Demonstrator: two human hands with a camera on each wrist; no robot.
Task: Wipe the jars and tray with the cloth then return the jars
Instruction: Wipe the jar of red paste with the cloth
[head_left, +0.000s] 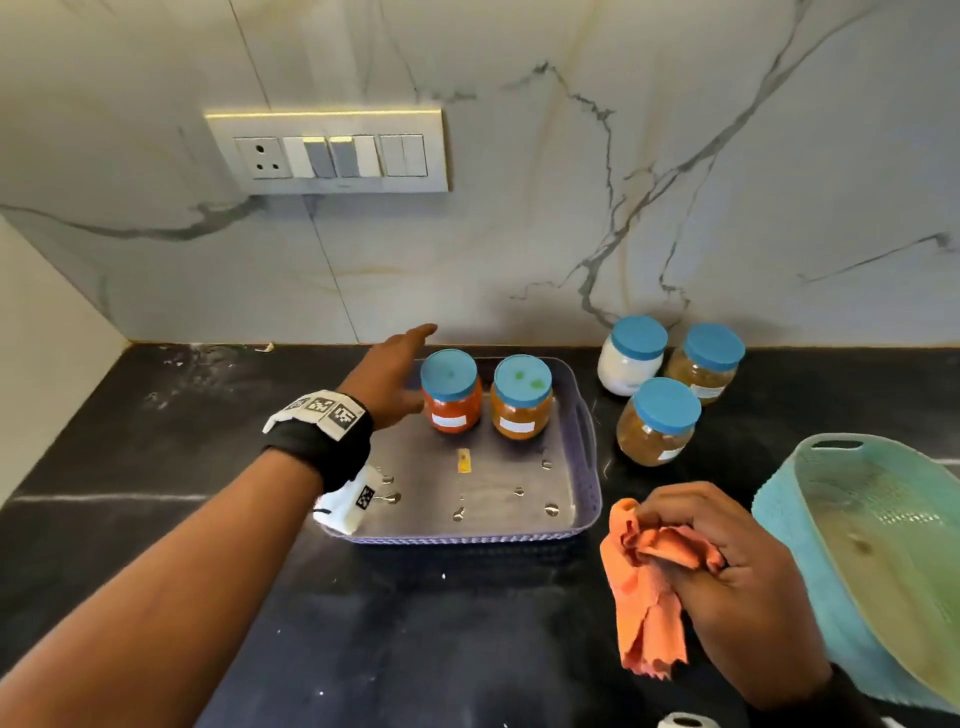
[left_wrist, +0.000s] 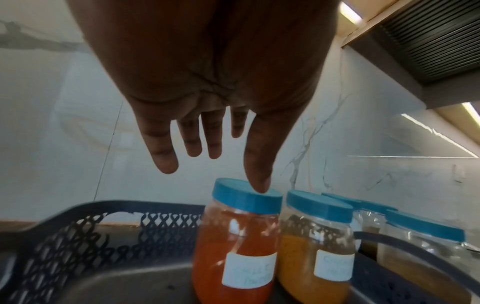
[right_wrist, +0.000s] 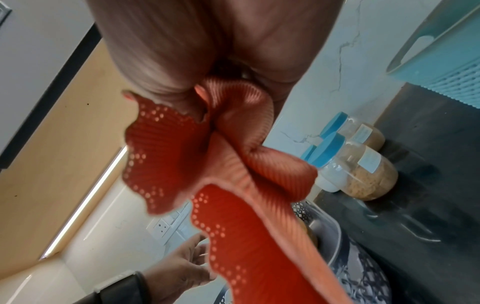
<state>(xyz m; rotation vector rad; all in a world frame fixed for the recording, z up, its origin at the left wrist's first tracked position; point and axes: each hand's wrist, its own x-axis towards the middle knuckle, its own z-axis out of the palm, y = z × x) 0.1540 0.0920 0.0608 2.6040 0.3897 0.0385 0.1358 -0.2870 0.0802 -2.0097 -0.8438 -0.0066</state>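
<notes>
**Two jars in the tray, three out, and a wet floor under them**

Two jars stand at the tray's (head_left: 586, 499) twelve o'clock edge: the red jar (head_left: 451, 400) and, touching or nearly touching it at its three o'clock, the orange jar (head_left: 521, 399). Three more jars sit on the black counter (head_left: 156, 426) outside the tray, at about two o'clock from it: the white jar (head_left: 631, 358), a brown jar behind (head_left: 705, 366) and a brown jar in front (head_left: 657, 423).

My left hand (head_left: 390, 379) is spread wide, fingers straight, holding nothing. It hovers at the red jar's nine o'clock with the thumb (left_wrist: 255, 164) over the blue lid (left_wrist: 246, 196); I cannot tell whether it touches. My right hand (head_left: 727, 561) is closed around the bunched orange cloth (head_left: 644, 587), which hangs loose at five o'clock from the tray.

I judge the red jar is the one I am about to lift. The risks I see:

- Water drops (head_left: 550, 510) lie on the tray floor, so a sideways push could slide the jar instead of seating my grip.
- The orange jar stands so close that fingers closing around the red one could knock it over.
- A grip by the lid alone could slip or loosen it.
- The teal basket (head_left: 810, 545) crowds my right hand at three o'clock, and the dangling cloth tail could snag on the tray rim.
</notes>
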